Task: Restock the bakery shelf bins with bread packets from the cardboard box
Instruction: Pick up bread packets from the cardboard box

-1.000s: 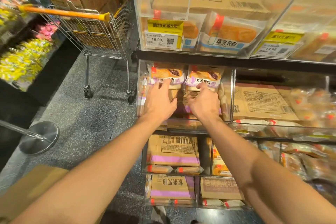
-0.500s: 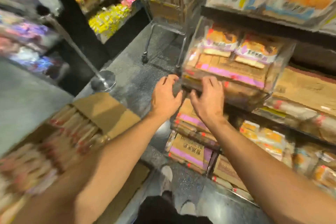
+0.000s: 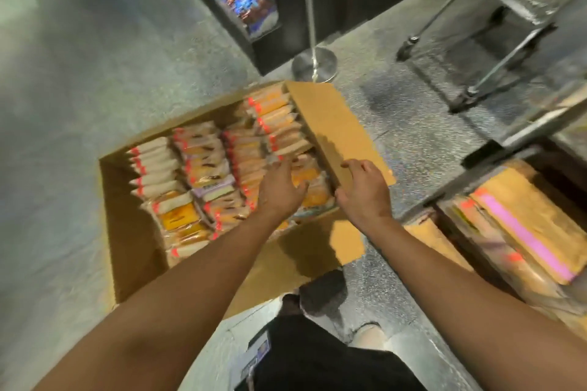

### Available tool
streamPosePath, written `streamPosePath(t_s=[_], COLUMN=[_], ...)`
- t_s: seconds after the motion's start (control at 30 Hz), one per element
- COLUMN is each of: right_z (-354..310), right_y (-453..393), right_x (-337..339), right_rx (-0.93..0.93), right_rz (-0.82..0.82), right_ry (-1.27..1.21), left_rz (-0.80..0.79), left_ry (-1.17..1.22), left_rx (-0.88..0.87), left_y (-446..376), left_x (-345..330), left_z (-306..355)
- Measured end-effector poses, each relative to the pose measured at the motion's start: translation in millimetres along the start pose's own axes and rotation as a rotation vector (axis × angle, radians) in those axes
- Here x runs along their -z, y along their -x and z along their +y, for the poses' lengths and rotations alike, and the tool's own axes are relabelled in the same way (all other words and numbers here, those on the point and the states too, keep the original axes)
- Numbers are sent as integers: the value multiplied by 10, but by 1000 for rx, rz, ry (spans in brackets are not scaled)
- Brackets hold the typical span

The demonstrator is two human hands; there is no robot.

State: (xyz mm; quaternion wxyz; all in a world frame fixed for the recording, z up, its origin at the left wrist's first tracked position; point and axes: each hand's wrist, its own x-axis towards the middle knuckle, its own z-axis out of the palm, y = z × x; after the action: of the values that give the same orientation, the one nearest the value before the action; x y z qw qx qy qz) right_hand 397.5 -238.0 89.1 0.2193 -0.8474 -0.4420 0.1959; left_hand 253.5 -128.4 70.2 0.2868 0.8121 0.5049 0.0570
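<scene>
An open cardboard box [image 3: 127,232] lies on the floor, packed with rows of bread packets [image 3: 203,168] in clear wrap with red seals. My left hand [image 3: 281,189] hovers over the packets at the box's right end, fingers spread, holding nothing. My right hand [image 3: 365,190] is over the box's right flap [image 3: 333,124], fingers loosely bent, empty. The shelf bins [image 3: 521,232] with flattened cartons and packets sit at the lower right edge.
A steel barrier post with a round base [image 3: 314,62] stands just beyond the box. A shopping trolley [image 3: 495,41] is at the upper right. Dark shelves of coloured goods [image 3: 241,0] run along the back. My feet [image 3: 320,295] are close to the box.
Both hands left the shelf bin and swung left and down to the cardboard box. My view turned from the shelves to the floor and the box.
</scene>
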Motion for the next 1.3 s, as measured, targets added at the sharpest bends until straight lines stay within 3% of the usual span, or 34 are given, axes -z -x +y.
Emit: streamPosePath(t_s=[0.3, 0.43, 0.6, 0.77, 0.97, 1.13, 1.3], right_z=[-1027, -1409, -1703, -1790, -1807, -1762, -1671], right_y=[-695, -950, -1175, -1269, -1171, -1155, -1007], right_x=[-1387, -1951, -2647, -2992, -3049, -3038, -2828], right_rx=[64, 106, 176, 187, 161, 201, 298], right_rz=[-330, -401, -480, -512, -471, -489, -394], right_ry=[72, 73, 67, 176, 241, 188, 106], left_rz=[-88, 32, 207, 62, -138, -142, -186], left_ry=[21, 3, -46, -96, -290, -409, -494], left_rx=[238, 322, 244, 113, 192, 216, 206], left_y=[-602, -746, -956, -1121, -1231, -1295, -1279], left_x=[243, 350, 507, 659, 639, 536, 486], left_z=[-1581, -2257, -2824, -3087, -3059, -3104, -3034])
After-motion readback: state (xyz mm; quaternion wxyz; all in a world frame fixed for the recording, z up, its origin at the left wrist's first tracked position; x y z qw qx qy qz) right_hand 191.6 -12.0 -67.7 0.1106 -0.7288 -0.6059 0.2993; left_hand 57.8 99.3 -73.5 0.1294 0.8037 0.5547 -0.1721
